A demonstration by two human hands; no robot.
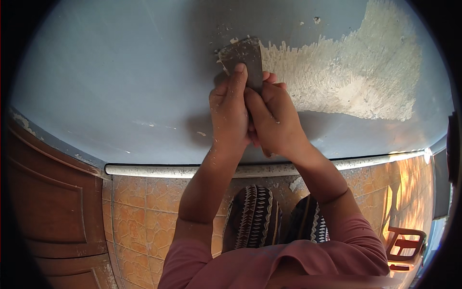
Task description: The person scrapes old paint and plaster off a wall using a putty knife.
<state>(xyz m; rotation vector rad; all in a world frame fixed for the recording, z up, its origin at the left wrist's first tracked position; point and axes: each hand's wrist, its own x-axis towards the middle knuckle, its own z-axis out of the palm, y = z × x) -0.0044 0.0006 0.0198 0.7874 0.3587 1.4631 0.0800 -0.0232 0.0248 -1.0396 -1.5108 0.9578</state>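
Both my hands grip a wide-bladed paint scraper, its edge against a blue-grey painted wall. My left hand has its thumb laid along the flat of the blade. Lower and to the right, my right hand is wrapped around the scraper's lower part, which the fingers mostly hide. Paint flakes cling around the blade's edge and speckle both hands and forearms. Right of the blade spreads a bare, pale patch with a ragged upper border where the paint is off.
A white pipe runs along the wall's foot. Orange patterned tiles cover the floor, with a loose flake near the wall. On the left is a brown panelled wooden door; at lower right stands a brown chair.
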